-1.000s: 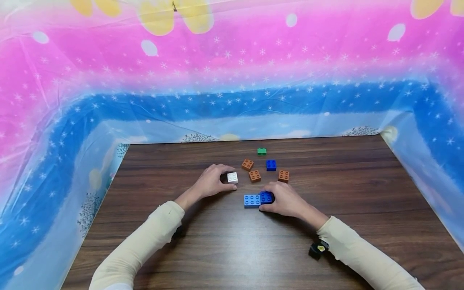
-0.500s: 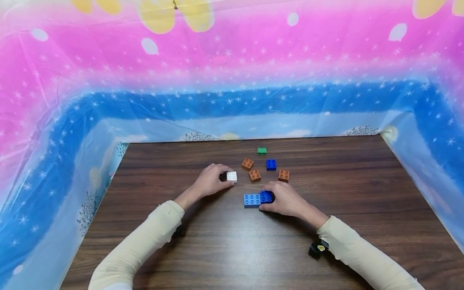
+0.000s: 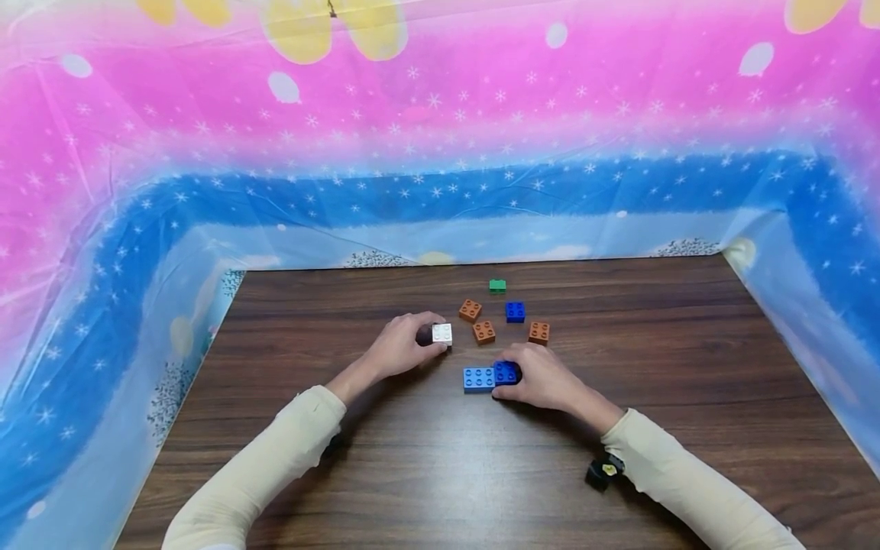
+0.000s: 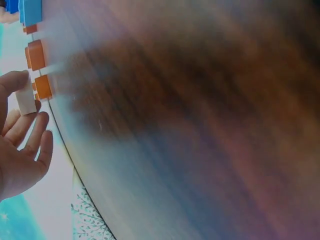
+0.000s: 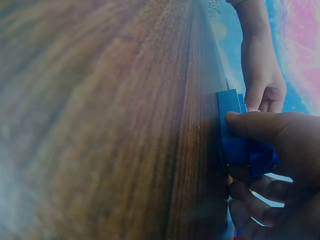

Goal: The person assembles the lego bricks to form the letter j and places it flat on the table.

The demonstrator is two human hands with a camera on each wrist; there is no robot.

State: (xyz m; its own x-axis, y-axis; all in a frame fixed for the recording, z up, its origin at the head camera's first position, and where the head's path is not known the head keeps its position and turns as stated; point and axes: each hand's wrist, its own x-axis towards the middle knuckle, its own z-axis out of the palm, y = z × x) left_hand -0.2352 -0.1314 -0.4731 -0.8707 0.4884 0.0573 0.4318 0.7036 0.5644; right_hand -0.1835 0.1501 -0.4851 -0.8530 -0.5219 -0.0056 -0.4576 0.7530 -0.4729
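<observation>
My left hand (image 3: 401, 345) pinches a white brick (image 3: 442, 334) with studs on top. The left wrist view shows this white brick (image 4: 26, 100) between thumb and index finger, the other fingers loosely spread. To the right, my right hand (image 3: 543, 378) grips a dark blue brick (image 3: 505, 373) mounted on the right end of a longer light blue brick (image 3: 478, 379). In the right wrist view, the thumb lies along the side of the light blue brick (image 5: 231, 135), and the dark blue brick (image 5: 261, 157) is partly hidden by the hand.
Three orange bricks (image 3: 484, 332) lie beyond the hands, along with another dark blue brick (image 3: 515, 312) and a small green brick (image 3: 497, 286). All rest on a dark wooden table (image 3: 426, 481). A patterned cloth (image 3: 440, 191) hangs around its far and side edges.
The left thumb has closed in against the white brick, which has shifted slightly away from me and to the right. The right hand and blue bricks stay in place.
</observation>
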